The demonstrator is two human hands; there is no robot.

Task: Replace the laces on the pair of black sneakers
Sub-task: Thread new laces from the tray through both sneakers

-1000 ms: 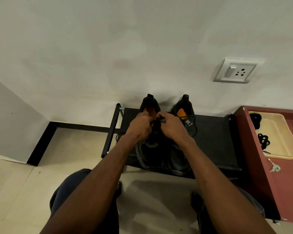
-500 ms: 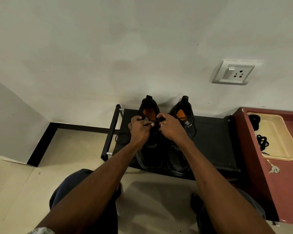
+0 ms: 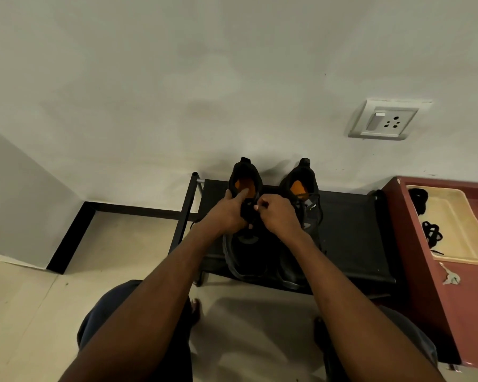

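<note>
Crouching at the low black rack [image 3: 353, 232], I had my left hand [image 3: 226, 213] gripping the tongue of the left sneaker [image 3: 246, 216], index finger extended, while my right hand [image 3: 278, 216] pinched its lace. The right sneaker [image 3: 304, 194] stood just beside it.

Two black sneakers with orange insoles, the left sneaker [image 3: 246, 244] and right sneaker [image 3: 304, 194], sit on a low black rack [image 3: 351, 230]. The left hand [image 3: 226, 213] and right hand [image 3: 279, 216] pinch the left sneaker's tongue area. At three o'clock, black laces [image 3: 432, 234] lie in a cream tray [image 3: 458, 216].
</note>
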